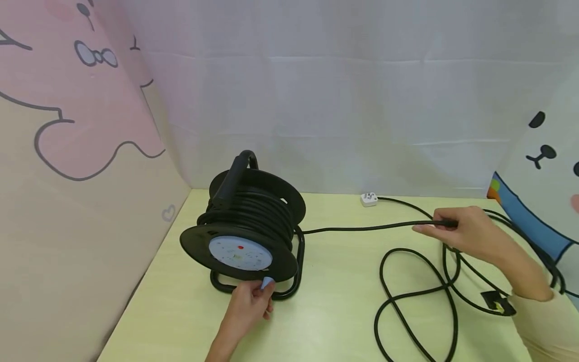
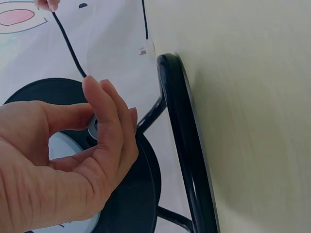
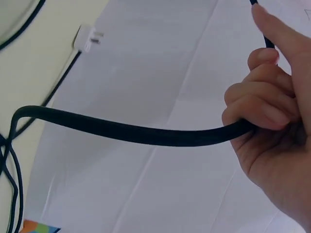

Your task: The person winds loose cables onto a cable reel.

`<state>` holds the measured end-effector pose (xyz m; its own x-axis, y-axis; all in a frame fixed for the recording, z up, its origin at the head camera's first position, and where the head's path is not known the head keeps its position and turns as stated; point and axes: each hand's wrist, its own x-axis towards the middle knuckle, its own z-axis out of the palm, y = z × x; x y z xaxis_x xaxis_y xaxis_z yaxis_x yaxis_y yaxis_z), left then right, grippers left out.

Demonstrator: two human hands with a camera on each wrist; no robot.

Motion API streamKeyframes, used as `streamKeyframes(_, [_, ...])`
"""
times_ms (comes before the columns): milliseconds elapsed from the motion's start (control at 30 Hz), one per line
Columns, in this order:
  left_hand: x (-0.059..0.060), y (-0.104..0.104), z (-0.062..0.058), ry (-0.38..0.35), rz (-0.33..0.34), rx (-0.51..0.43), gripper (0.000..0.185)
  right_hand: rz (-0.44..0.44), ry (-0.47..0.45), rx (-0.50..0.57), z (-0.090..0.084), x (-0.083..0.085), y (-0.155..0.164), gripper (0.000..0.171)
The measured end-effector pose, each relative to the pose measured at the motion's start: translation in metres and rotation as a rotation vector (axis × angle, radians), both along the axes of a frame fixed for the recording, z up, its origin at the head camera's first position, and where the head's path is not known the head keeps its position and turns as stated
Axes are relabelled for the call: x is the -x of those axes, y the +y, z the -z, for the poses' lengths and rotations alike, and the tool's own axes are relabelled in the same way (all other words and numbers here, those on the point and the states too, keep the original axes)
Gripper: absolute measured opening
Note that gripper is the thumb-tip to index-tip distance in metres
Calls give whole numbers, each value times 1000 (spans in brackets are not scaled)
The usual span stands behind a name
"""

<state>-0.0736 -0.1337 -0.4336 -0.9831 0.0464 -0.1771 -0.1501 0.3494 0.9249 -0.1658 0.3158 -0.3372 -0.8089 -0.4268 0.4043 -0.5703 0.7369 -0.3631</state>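
Observation:
A black cable reel (image 1: 194, 245) stands at the left of the table, wound with black cable, with a pale blue socket panel on its front disc. My left hand (image 1: 246, 306) pinches the small pale blue winding knob (image 1: 267, 282) at that disc's lower edge. In the left wrist view the fingers mostly hide the knob. My right hand (image 1: 472, 234) grips the black cable (image 1: 353, 229) off to the right, with its fingers curled round it. From the reel to this hand the cable runs nearly straight, above the table. Past the hand it sags, as the right wrist view shows.
Loose loops of the cable (image 1: 382, 281) lie on the right of the table, crossing one another. A white plug (image 1: 369, 199) rests near the back edge. Beside the right sleeve is a small black and yellow piece (image 1: 493, 300). Printed curtains surround the table's back and sides.

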Motion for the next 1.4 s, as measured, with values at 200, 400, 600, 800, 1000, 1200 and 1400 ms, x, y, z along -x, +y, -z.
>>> streamKeyframes(200, [1,-7,4,-20,-24,-4,28,22,36,-13,-3,8,29,47])
streamKeyframes(400, [3,-20,6,-68,-89,21,27,170,-62,-57,3,7,55,47])
streamKeyframes(600, [4,-31,5,-85,-153,59,26,177,-80,-96,6,9,62,43])
streamKeyframes(800, [5,-41,6,-133,-230,-24,25,258,-89,-132,5,9,71,43])
streamKeyframes(1000, [6,-52,5,-149,-267,-44,30,247,-151,-105,16,8,76,38])
streamKeyframes(1200, [7,-64,1,-160,-309,-72,30,138,-155,-39,32,5,68,44])
streamKeyframes(1400, [7,-78,-7,-147,-333,-82,31,106,-238,17,40,-1,55,43])
